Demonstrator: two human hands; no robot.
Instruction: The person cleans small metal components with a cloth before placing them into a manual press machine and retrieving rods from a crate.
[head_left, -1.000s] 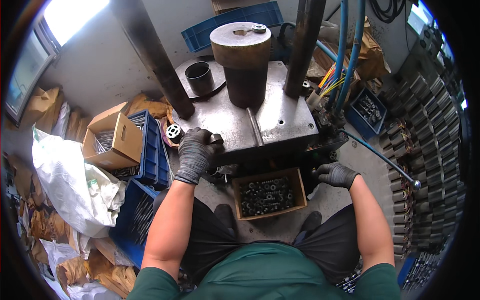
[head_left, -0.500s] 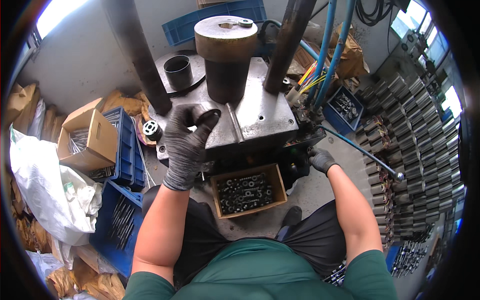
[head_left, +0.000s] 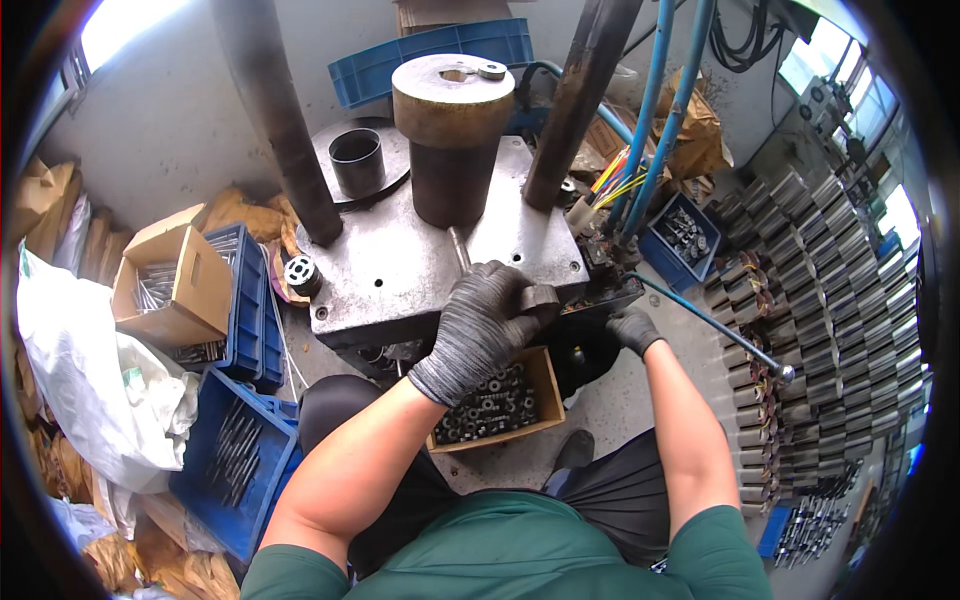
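Observation:
My left hand [head_left: 478, 322], in a grey knit glove, is over the front edge of the metal press table [head_left: 400, 265]. Its thumb and fingers pinch a small dark ring-shaped metal part [head_left: 541, 297]. A short metal rod [head_left: 459, 248] lies on the table against the thick upright column [head_left: 455, 165]; the hand hides the rod's near end. Beyond the table's right front corner is my right hand [head_left: 635, 330], also gloved, with its fingers curled. Whatever it grips, if anything, is hidden. Below my left hand, a cardboard box [head_left: 548, 385] holds several small dark metal parts.
Two dark posts [head_left: 275, 120] rise from the table, beside an open black cylinder [head_left: 357, 160]. A blue lever with a ball end [head_left: 785, 373] juts out at right. Blue crates [head_left: 225, 450] of rods stand at left; stacked metal cylinders [head_left: 800, 300] line the right.
My left hand has moved right and nearer to me with the dark part, from over the table to its front edge. My right hand has shifted slightly left and down. The view has tilted a little.

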